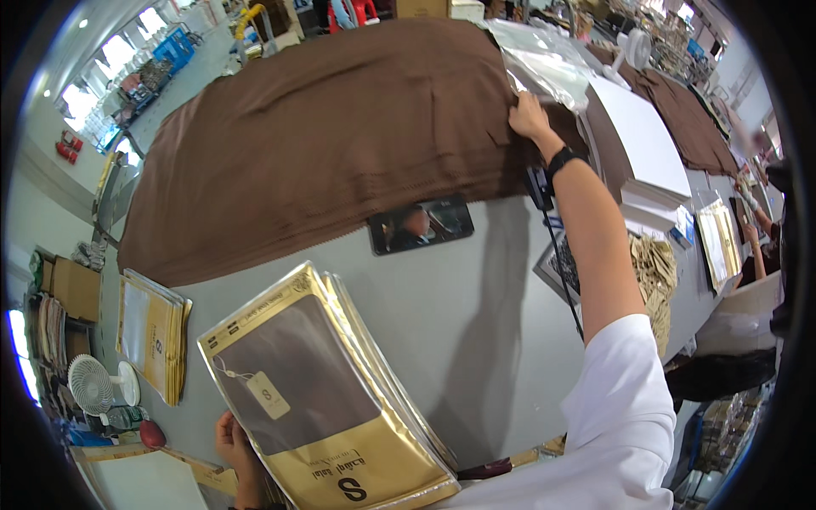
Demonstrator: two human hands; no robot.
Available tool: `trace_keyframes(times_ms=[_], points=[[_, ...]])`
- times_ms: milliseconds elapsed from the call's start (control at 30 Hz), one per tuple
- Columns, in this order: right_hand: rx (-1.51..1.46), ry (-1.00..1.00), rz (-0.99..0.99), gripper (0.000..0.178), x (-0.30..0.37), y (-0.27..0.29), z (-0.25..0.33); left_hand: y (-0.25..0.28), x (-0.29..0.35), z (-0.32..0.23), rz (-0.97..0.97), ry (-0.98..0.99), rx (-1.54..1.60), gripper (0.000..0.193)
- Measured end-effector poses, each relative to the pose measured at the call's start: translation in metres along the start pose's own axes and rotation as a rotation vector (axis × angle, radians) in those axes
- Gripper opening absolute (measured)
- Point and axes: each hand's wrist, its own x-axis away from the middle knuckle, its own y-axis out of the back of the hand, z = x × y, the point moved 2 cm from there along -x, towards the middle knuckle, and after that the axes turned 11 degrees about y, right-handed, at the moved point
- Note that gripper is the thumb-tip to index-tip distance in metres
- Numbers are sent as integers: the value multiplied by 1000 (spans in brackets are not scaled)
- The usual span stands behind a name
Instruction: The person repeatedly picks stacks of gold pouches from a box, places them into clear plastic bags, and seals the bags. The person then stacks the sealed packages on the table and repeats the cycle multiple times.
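My right arm reaches far across the table. My right hand (531, 117) is closed at the right end of a broad pile of brown cloth (323, 127), its fingers on the cloth edge. Clear plastic sleeves (544, 55) lie just beyond those fingers. Close to me rests a stack of gold-bordered flat packages (340, 459); through the top one's window I see dark cloth and a small hang tag (269, 394). Beside the stack's left edge is my left hand (236, 438), fingers curled and partly hidden, so what they hold is unclear.
A phone (422, 224) lies against the cloth pile. More gold packages (153, 336) and a white fan (93, 382) stand left. To the right are stacked white boards (642, 136), a crumpled tan cloth (653, 285) and a black cable (561, 263). Another person's hand (750, 229) shows far right.
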Motion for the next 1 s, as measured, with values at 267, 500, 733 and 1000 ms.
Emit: trace_keyframes(times_ms=[267,500,733,1000], points=[[-87,26,-214,19,10,13,21,2,4,12,-42,-11,76,24],[-415,459,-281,14,28,54,129,-2,-41,-65,-27,-178,0,24],[-789,1039,59,14,113,54,327,-94,-129,-201,225,-313,-179,39],[-821,1255,730,20,185,61,457,-180,-191,-235,429,44,-65,50]])
